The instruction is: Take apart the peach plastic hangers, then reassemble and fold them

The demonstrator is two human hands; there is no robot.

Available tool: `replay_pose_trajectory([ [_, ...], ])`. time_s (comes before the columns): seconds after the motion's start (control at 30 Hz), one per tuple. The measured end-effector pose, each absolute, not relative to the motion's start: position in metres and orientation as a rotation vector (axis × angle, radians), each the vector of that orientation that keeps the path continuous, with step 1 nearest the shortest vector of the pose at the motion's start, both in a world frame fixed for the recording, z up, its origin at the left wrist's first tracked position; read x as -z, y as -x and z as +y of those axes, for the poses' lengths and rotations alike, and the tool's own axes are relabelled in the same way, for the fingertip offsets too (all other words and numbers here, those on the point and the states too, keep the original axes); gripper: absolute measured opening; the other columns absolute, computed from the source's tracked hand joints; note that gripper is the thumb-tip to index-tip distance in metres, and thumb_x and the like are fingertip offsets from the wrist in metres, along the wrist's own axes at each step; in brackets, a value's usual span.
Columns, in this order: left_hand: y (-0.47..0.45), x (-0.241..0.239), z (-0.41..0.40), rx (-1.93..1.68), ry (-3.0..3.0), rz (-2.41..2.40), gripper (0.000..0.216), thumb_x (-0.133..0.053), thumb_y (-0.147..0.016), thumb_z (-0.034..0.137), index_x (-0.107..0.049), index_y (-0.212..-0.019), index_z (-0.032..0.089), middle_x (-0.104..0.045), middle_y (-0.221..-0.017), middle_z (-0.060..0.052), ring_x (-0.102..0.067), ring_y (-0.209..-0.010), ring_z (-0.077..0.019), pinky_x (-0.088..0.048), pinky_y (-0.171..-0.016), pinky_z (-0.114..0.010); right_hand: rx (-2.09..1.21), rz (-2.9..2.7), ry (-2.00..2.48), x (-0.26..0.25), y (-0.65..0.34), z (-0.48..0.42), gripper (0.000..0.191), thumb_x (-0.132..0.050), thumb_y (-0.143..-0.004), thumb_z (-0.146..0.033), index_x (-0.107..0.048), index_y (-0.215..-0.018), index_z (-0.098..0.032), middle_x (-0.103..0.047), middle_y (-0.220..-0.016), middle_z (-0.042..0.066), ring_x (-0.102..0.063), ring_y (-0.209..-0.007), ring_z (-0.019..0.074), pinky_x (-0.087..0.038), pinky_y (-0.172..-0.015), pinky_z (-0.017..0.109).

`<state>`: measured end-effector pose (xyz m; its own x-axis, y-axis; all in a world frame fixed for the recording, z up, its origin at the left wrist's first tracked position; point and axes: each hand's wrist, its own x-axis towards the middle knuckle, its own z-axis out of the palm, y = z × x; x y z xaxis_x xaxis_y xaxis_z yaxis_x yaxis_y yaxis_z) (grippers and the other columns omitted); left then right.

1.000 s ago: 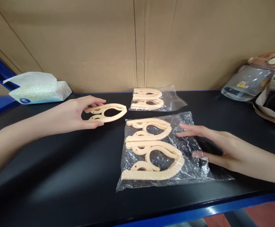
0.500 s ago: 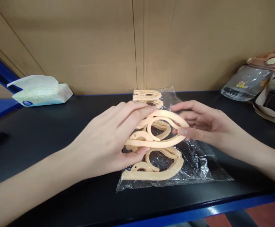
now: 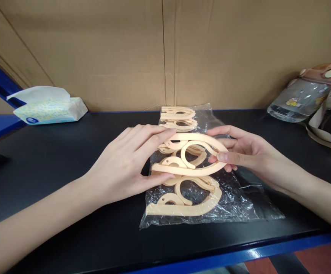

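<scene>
Plainly, the fingers (image 3: 159,134) of the left hand (image 3: 122,167) lie along the top curve of a peach plastic hanger (image 3: 188,171), with the thumb pressed under its lower bar. The right hand (image 3: 247,154) pinches the pointed end between thumb and fingers. Both hands are closed on the hanger, which sits at the centre of the frame, just above a clear bag (image 3: 239,207). It looks light, thin and stiff, smooth enough to slip, with a curled hook part tucked inside its loop. The surest hold is probably the outer rim at both ends, as now, since the slender inner curl looks the likeliest part to flex or snap. In the bag beneath are more hangers (image 3: 182,210) of the same kind. Its crinkled glossy film would likely slide on the black table (image 3: 54,171) and could catch on a lowered piece. Just behind it, toward the upper centre, a second bag (image 3: 211,118) of hangers rests against the cardboard wall (image 3: 97,57). A tissue pack (image 3: 48,110) lies well apart at the left. A water bottle (image 3: 302,99) lies tilted at the right edge beside a pale strap (image 3: 322,131). Neither is close enough to crowd the hands.
</scene>
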<state>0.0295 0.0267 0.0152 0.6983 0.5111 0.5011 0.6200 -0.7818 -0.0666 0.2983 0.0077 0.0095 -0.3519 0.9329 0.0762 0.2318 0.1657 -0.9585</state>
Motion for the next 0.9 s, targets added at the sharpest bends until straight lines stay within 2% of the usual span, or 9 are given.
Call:
replay_pose_trajectory([
  [0.1,-0.03,-0.013,0.026,0.76,2.677,-0.886,0.057,-0.059,-0.086,0.05,-0.048,-0.132,0.019,-0.058,-0.129,-0.011,-0.058,-0.112,-0.0264,-0.044,-0.097,-0.039,-0.825,-1.975,1.046,-0.008,-0.298,0.005,0.054,-0.07,-0.083,-0.037,-0.047,-0.131,-0.024,-0.068,-0.11,0.006,-0.066,-0.094,0.0192,-0.056,-0.077,0.032],
  [0.17,-0.03,-0.011,0.026,0.805,2.682,-0.828,0.059,-0.063,-0.084,0.048,-0.048,-0.132,0.018,-0.059,-0.127,-0.011,-0.058,-0.111,-0.0258,-0.046,-0.095,-0.038,-0.487,-2.162,0.958,-0.007,-0.298,0.003,0.068,-0.074,-0.078,-0.039,-0.043,-0.136,-0.026,-0.057,-0.131,0.007,-0.058,-0.115,0.0242,-0.051,-0.093,0.038],
  [0.23,-0.031,-0.01,0.024,0.842,2.692,-0.795,0.06,-0.065,-0.083,0.047,-0.048,-0.132,0.017,-0.06,-0.125,-0.011,-0.059,-0.11,-0.0253,-0.048,-0.093,-0.038,-0.264,-2.294,0.878,-0.006,-0.297,0.002,0.077,-0.076,-0.075,-0.041,-0.038,-0.141,-0.026,-0.052,-0.138,0.007,-0.052,-0.123,0.026,-0.047,-0.1,0.039],
  [0.5,-0.037,-0.009,0.018,0.885,2.808,-0.855,0.068,-0.066,-0.082,0.05,-0.043,-0.137,0.018,-0.055,-0.132,-0.011,-0.054,-0.119,-0.0257,-0.045,-0.098,-0.036,0.105,-2.407,0.871,-0.008,-0.294,-0.001,0.07,-0.068,-0.081,-0.043,-0.038,-0.14,-0.022,-0.057,-0.134,0.009,-0.055,-0.12,0.0276,-0.049,-0.097,0.041],
  [0.6,-0.033,-0.01,0.028,0.966,2.955,-0.961,0.063,-0.056,-0.09,0.051,-0.037,-0.142,0.019,-0.05,-0.137,-0.009,-0.05,-0.123,-0.0244,-0.043,-0.102,-0.035,0.241,-2.376,0.929,-0.013,-0.301,-0.002,0.07,-0.067,-0.08,-0.04,-0.037,-0.141,-0.024,-0.058,-0.133,0.008,-0.059,-0.115,0.0289,-0.05,-0.096,0.044],
  [0.67,-0.025,-0.009,0.039,0.902,3.004,-1.123,0.045,-0.046,-0.096,0.041,-0.045,-0.136,0.02,-0.054,-0.132,-0.007,-0.054,-0.116,-0.0219,-0.045,-0.097,-0.034,0.267,-2.301,1.032,-0.017,-0.313,-0.003,0.074,-0.068,-0.078,-0.041,-0.035,-0.143,-0.027,-0.057,-0.134,0.007,-0.059,-0.115,0.0291,-0.049,-0.099,0.045],
  [0.73,-0.016,-0.007,0.052,0.721,3.024,-1.26,0.033,-0.044,-0.097,0.037,-0.055,-0.124,0.02,-0.06,-0.122,-0.005,-0.059,-0.105,-0.0195,-0.048,-0.088,-0.031,0.209,-2.192,1.157,-0.02,-0.33,-0.005,0.078,-0.069,-0.077,-0.045,-0.035,-0.144,-0.029,-0.057,-0.132,0.006,-0.058,-0.116,0.0278,-0.048,-0.101,0.042],
  [0.83,-0.006,0.0,0.067,0.598,3.075,-1.28,0.029,-0.047,-0.096,0.038,-0.061,-0.115,0.022,-0.063,-0.113,-0.002,-0.061,-0.098,-0.0178,-0.047,-0.083,-0.029,0.123,-2.119,1.34,-0.018,-0.363,-0.011,0.076,-0.067,-0.077,-0.05,-0.036,-0.144,-0.03,-0.06,-0.126,0.006,-0.061,-0.112,0.0262,-0.049,-0.101,0.038],
  [0.9,-0.004,0.004,0.073,0.596,3.098,-1.267,0.028,-0.046,-0.097,0.039,-0.063,-0.113,0.023,-0.063,-0.111,-0.001,-0.061,-0.097,-0.0166,-0.046,-0.083,-0.027,0.129,-2.16,1.44,-0.012,-0.384,-0.018,0.077,-0.066,-0.076,-0.055,-0.036,-0.144,-0.032,-0.062,-0.125,0.006,-0.065,-0.104,0.0272,-0.054,-0.095,0.04],
])
